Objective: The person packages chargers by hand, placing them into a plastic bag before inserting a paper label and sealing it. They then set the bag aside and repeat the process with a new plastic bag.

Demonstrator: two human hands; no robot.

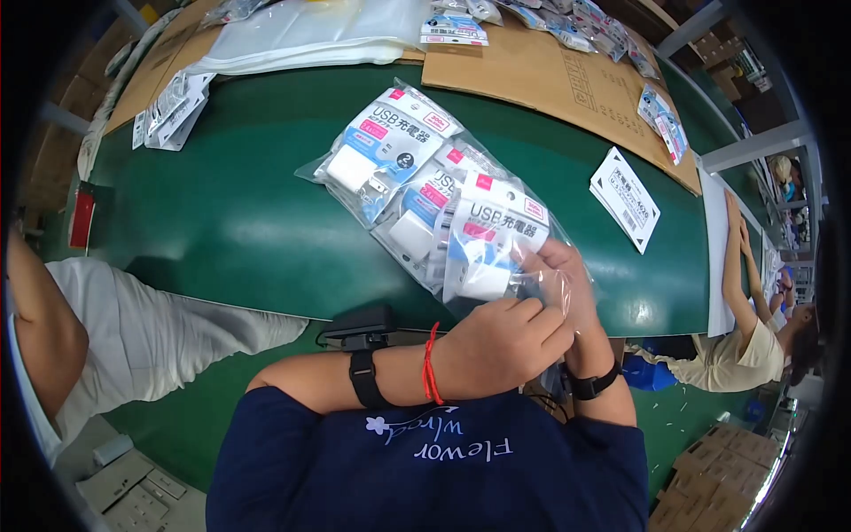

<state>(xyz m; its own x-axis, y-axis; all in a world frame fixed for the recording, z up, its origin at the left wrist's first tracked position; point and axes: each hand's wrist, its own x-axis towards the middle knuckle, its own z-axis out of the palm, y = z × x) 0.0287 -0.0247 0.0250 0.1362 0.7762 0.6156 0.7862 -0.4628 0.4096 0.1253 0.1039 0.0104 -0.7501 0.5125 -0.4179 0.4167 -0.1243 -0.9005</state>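
Note:
A large clear plastic bag lies slantwise on the green table in front of me. Inside it are several flat charger packs, each with a white, pink and blue card and a white plug charger. The nearest charger pack rests at the bag's right end, overlapping the others. My right hand grips the bag beside that pack, with thumb and fingers on the film. My left hand crosses over in front, its fingers curled closed on the bag's near end. Its fingertips are partly hidden.
White label cards lie to the right on the green table. Clear bags and a cardboard sheet with more charger packs line the far side. Small packs sit far left. Other people are at both sides.

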